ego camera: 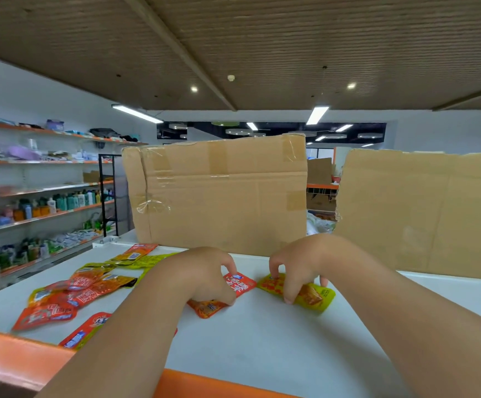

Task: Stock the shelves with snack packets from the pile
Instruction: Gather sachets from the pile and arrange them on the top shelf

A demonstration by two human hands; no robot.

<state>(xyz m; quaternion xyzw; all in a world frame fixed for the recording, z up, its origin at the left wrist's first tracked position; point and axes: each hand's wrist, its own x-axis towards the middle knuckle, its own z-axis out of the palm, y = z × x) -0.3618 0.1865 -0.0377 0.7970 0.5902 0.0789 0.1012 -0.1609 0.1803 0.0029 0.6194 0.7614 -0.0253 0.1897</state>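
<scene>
Head-worn wide view, forward-down, close over the shelf (262, 340)

Bright, even light falls from ceiling strip lights (316, 114) and spotlights (351, 85). Wide-angle distortion bends the edges. Distant shelves (47, 191) look soft.

Red packet (240, 283), yellow packet (316, 295)

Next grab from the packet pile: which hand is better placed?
Left, probably. The pile lies just left of the left hand, which holds a red packet; the right hand, pinching the yellow packet, would have to reach across it.
</scene>
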